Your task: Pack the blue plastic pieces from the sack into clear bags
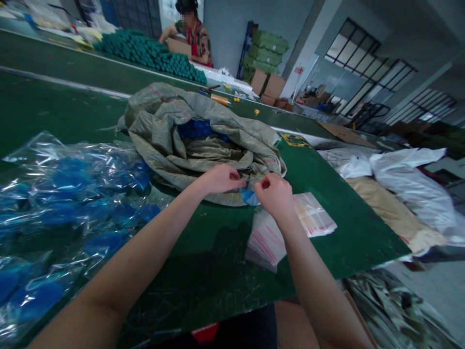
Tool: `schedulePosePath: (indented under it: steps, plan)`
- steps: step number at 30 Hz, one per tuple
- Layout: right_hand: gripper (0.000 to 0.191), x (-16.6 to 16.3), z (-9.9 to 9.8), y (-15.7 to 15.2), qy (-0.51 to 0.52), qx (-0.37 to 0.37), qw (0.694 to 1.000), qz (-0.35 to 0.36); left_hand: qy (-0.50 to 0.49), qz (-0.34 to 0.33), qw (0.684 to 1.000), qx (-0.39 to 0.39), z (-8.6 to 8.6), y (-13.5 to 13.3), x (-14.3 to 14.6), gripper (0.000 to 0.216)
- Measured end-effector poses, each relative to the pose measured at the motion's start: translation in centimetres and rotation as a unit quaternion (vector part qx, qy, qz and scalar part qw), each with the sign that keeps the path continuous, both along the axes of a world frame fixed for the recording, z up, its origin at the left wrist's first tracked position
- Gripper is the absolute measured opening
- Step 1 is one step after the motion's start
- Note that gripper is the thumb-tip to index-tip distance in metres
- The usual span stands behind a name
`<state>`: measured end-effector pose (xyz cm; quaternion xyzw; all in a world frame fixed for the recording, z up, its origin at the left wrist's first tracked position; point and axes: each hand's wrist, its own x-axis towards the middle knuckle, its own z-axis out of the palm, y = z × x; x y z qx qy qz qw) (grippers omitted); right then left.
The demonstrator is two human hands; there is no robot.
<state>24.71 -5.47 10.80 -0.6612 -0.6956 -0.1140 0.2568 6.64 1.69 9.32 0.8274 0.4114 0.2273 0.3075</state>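
Observation:
Between my hands hangs a small clear plastic bag point(249, 196) with a round blue piece inside. My left hand point(222, 178) pinches its left edge with thumb and fingers. On the other side, my right hand point(275, 192) is closed on the bag's right edge. Just beyond them lies a grey-green woven sack point(160, 140), its mouth rolled open, showing dark blue pieces point(195, 129) inside. Under my right wrist are a stack of flat clear bags with red lines point(267, 240) and a second stack point(315, 214) to its right.
Many filled clear bags with blue pieces point(72, 194) cover the green table point(196, 257) at left. Across it are a pile of green rolls point(145, 53) and a person point(198, 36) with a cardboard box point(179, 47). White sacks point(410, 179) lie beyond the right edge.

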Motion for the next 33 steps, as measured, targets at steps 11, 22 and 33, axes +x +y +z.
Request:
schedulePosePath:
  steps: [11,22,33]
  plan:
    - [0.022,0.9,-0.1,-0.2,0.113,-0.146,0.980,0.068,0.039,-0.053,0.998,0.011,1.6,-1.0,-0.8,0.012]
    - [0.018,1.8,-7.0,4.2,0.385,-0.338,0.855,0.081,0.095,-0.024,0.989,-0.109,-2.5,3.2,-2.9,0.047]
    - [0.019,2.8,-7.0,4.0,0.429,-0.333,0.832,0.112,0.045,-0.080,0.987,-0.135,-5.0,3.5,-1.3,0.028]
